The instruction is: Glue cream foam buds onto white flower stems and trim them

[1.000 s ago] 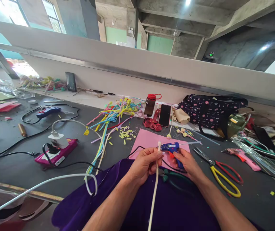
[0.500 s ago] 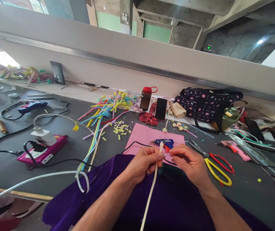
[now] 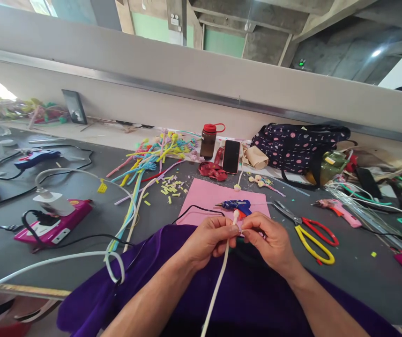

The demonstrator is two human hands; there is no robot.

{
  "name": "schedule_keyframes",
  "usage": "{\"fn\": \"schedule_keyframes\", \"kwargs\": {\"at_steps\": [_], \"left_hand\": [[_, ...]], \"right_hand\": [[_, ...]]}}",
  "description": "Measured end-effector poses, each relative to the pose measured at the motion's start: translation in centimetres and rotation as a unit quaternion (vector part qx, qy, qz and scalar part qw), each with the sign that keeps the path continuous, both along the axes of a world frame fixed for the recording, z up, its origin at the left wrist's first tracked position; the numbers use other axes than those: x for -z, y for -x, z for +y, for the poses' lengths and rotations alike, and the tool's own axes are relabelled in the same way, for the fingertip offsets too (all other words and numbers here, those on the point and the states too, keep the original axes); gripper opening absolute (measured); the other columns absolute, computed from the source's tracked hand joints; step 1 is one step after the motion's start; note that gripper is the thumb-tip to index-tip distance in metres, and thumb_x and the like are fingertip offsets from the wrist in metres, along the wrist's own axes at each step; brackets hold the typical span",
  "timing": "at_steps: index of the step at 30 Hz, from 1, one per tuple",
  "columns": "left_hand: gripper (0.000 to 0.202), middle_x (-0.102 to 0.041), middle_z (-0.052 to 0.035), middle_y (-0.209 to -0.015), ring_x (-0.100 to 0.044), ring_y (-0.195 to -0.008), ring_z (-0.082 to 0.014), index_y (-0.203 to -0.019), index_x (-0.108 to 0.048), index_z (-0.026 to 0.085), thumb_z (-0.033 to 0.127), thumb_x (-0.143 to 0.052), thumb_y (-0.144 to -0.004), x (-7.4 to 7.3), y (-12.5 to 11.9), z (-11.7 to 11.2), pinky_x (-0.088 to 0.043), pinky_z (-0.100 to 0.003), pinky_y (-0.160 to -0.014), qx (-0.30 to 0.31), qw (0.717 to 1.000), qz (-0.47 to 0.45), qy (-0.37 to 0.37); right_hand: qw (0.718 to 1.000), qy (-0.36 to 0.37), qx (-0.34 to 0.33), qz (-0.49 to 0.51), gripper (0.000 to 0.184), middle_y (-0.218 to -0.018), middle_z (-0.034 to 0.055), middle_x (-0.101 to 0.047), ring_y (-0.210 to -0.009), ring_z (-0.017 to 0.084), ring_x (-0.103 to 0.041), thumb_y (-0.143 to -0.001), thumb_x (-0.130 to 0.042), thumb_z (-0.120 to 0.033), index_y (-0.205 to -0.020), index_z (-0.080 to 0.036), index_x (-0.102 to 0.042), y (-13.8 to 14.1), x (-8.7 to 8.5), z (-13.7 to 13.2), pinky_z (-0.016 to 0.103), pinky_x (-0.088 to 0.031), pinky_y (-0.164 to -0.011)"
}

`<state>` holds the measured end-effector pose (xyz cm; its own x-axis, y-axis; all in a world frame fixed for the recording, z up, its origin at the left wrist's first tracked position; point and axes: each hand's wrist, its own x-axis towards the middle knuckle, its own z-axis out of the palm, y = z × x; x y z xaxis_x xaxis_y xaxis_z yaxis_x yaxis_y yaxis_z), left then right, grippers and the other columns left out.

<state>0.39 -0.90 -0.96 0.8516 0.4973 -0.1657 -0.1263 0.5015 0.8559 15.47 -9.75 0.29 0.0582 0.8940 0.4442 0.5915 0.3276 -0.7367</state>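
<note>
Gripping cream cord (image 3: 217, 284) in L hand (image 3: 215, 236) just below its knobbed tip (image 3: 236, 214), closing R hand's (image 3: 267, 236) fingertips right beside (can't tell on what), over purple cloth (image 3: 134, 276), nr blue glue gun (image 3: 236, 205) on pink sheet (image 3: 201, 192).

1 camera, worn on your head. Looks forward and down past your left hand (image 3: 212, 238) and right hand (image 3: 270, 238), both at close range, below mid-frame. Wide view: purple cloth (image 3: 257, 297) nearest you, below the hands; dark table (image 3: 369, 290) out to either side of them; pale partition (image 3: 152, 65) beyond, its edge slanting down toward the right-hand side; concrete ceiling (image 3: 257, 9) farthest off, above the hands.
</note>
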Motion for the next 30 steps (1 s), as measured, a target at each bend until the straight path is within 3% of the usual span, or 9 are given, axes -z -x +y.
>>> {"fn": "schedule_keyframes", "kwargs": {"at_steps": [12, 17, 21, 30], "left_hand": [[0.026, -0.059, -0.0008, -0.05, -0.031, -0.029, -0.0013, -0.075, -0.068, 0.01, 0.036, -0.062, -0.075, 0.2, 0.0, 0.3, -0.013, -0.017, -0.03, 0.007, 0.998, 0.058, -0.032], [0.024, -0.055, 0.0016, -0.047, -0.029, -0.03, -0.0015, -0.076, -0.069, 0.011, 0.033, -0.06, -0.075, 0.3, -0.1, 0.3, -0.013, -0.017, -0.031, 0.011, 0.995, 0.086, -0.053], [0.024, -0.053, 0.0027, -0.046, -0.028, -0.03, -0.0018, -0.075, -0.069, 0.012, 0.034, -0.06, -0.074, 0.2, -0.2, 0.3, -0.013, -0.018, -0.031, 0.014, 0.991, 0.116, -0.066], [0.025, -0.052, 0.0036, -0.044, -0.028, -0.03, -0.0025, -0.072, -0.068, 0.013, 0.036, -0.062, -0.071, -0.2, -0.4, 0.0, -0.014, -0.018, -0.033, 0.014, 0.982, 0.152, -0.113]], "right_hand": [[0.999, 0.039, 0.032, -0.01, 0.013, -0.075, 0.0015, -0.058, -0.059, 0.012, -0.053, -0.087, -0.046, -0.022, -0.083, -0.019, -0.058, -3.4, -1.8, 0.5, 0.025, -0.044, -0.057], [0.996, 0.087, 0.0, -0.029, 0.013, -0.075, 0.001, -0.06, -0.062, 0.013, -0.056, -0.086, -0.048, -0.022, -0.081, -0.019, -0.06, -4.0, -2.8, 1.0, 0.024, -0.043, -0.057], [0.995, 0.089, -0.007, -0.033, 0.013, -0.074, 0.0011, -0.059, -0.066, 0.014, -0.054, -0.084, -0.049, -0.02, -0.078, -0.018, -0.06, -3.6, -2.4, 1.0, 0.025, -0.043, -0.061], [0.995, 0.076, 0.059, -0.036, 0.011, -0.068, -0.0015, -0.057, -0.06, 0.012, -0.05, -0.081, -0.053, -0.018, -0.071, -0.018, -0.058, -2.7, -1.2, 0.5, 0.023, -0.039, -0.056]]}}
